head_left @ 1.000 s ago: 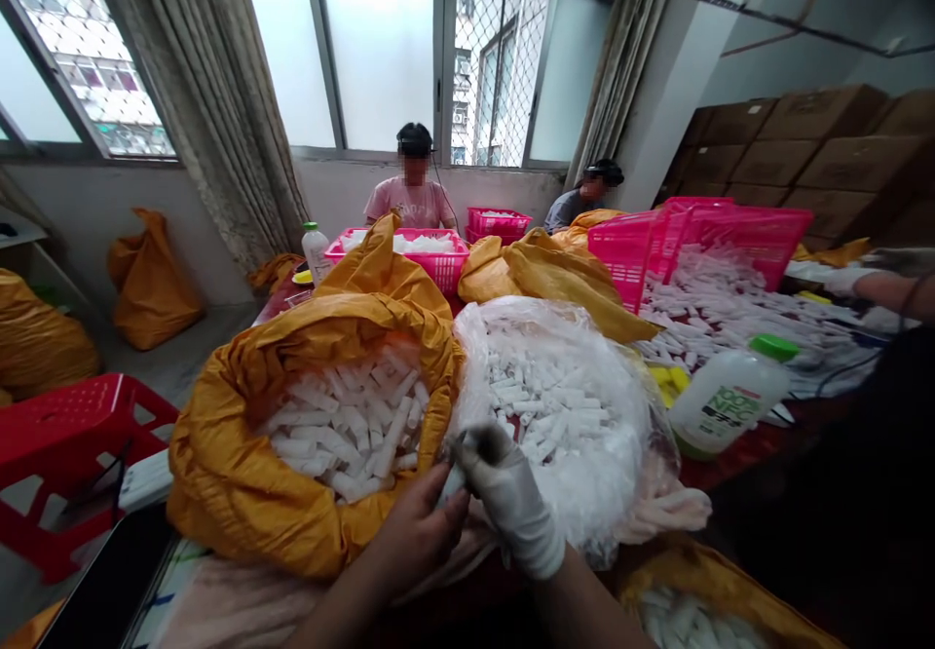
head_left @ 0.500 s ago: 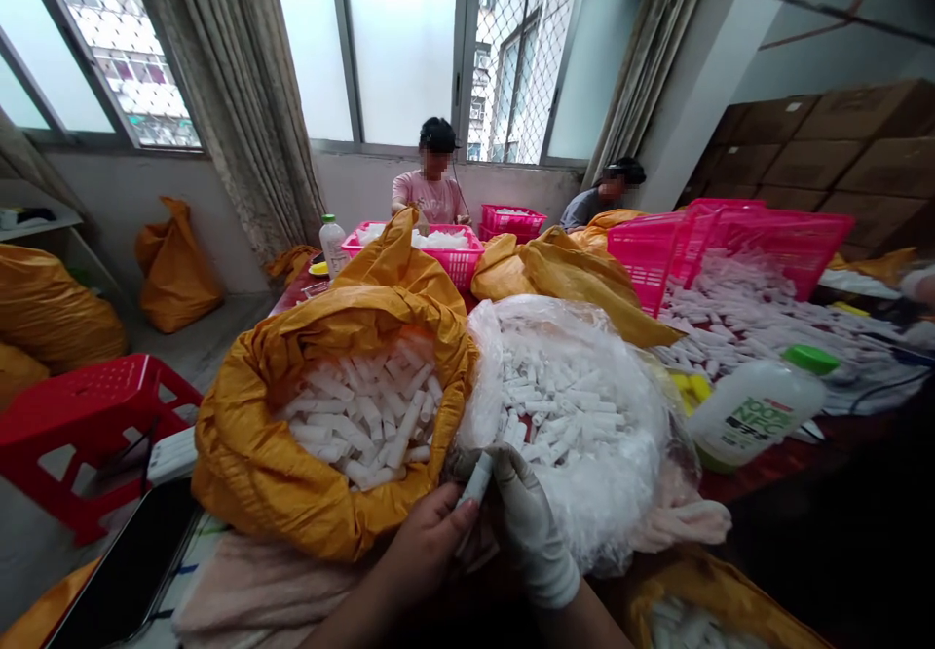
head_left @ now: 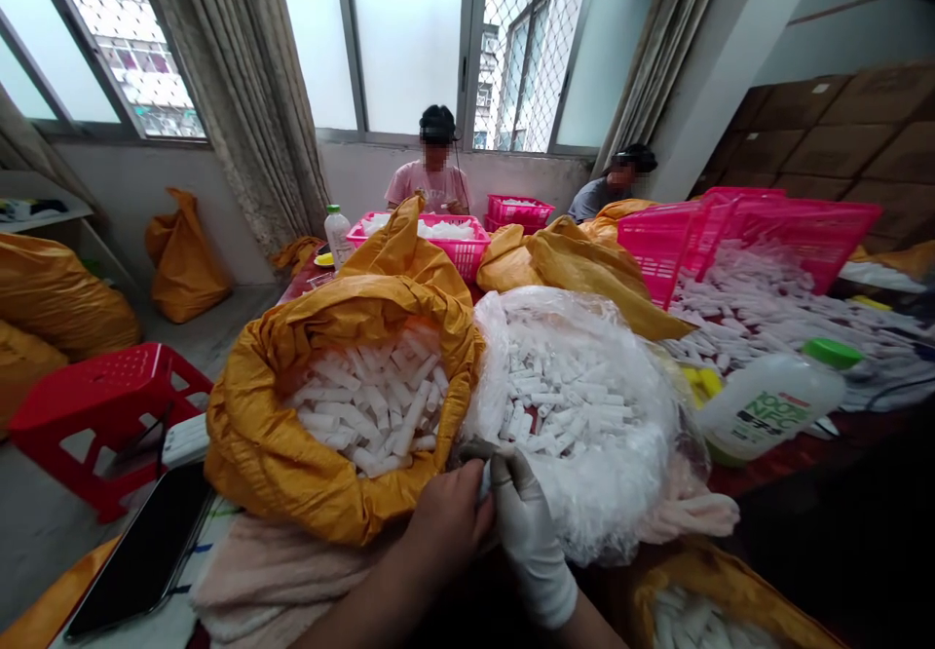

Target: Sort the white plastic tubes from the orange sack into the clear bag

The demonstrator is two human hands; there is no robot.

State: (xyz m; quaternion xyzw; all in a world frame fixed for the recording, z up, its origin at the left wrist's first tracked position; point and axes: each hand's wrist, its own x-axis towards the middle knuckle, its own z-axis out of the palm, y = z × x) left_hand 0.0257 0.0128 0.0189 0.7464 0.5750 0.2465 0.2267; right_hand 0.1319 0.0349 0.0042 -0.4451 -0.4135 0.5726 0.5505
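"What do the hands hold?"

"A small white tube (head_left: 485,481) sits between both hands, low in the view, directly in front of a bag. Fingers hide most of it. The visible end tilts upward toward the bag, but the full long axis cannot be followed."

"What are the fingers doing?"

"The bare left hand (head_left: 447,524) curls around the tube from one side. The right hand (head_left: 527,544), in a thin white glove, grips it from the other with bent fingers. Exact finger contact is hard to make out."

"What surrounds them?"

"Just ahead, a crinkled clear plastic bag (head_left: 617,503) holds many short white tubes. Beside it, a glossy orange-yellow woven sack (head_left: 321,478) holds more. Soft pink cloth (head_left: 263,576) lies below the sack, near a black smartphone (head_left: 138,552). To the right stand a white plastic bottle with a green cap (head_left: 770,405) and a tilted pink plastic basket (head_left: 752,230). Two seated people (head_left: 434,167) work farther off."
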